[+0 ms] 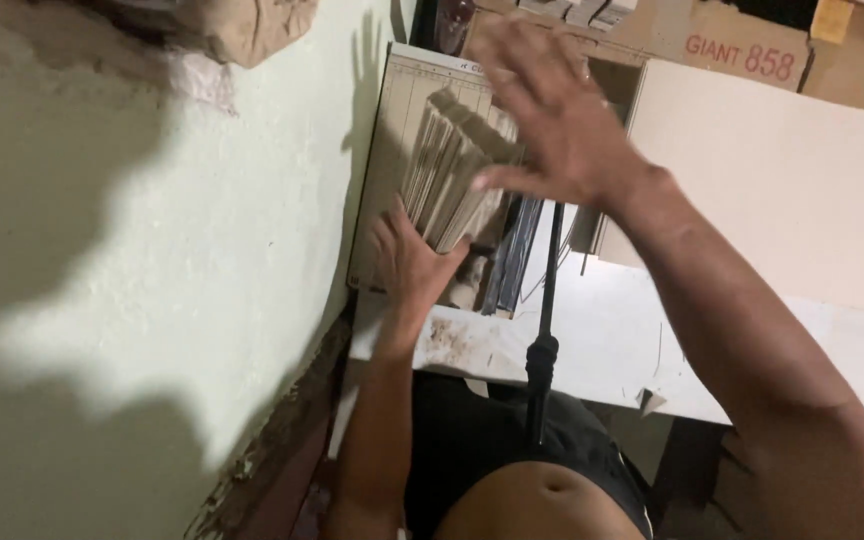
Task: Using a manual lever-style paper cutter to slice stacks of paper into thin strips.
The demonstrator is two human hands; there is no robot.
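item: stack of grey-brown card sheets (457, 170); standing on edge on a ruled cutter bed (402, 100) at the far end of a white worktable (632, 350), close beside a pale green wall (202, 250); sheets fanned and uneven along their top edges, thin, matt, faces the same dull tone; step in hand, by appearance: squaring the stack; left hand (412, 262) braces the near end, fingers together and pressed flat on the sheets, thumb at the lower corner; right hand (552, 110) blurred above the top edges, fingers spread apart, thumb touching the stack's side, not clamped; next move likely calls for both palms pressing the edges flush without letting the sheets slide; adjacent: black lever handle (544, 330) of the cutter, large pale board (772, 190) leaning to the right, cardboard boxes (742, 45) behind
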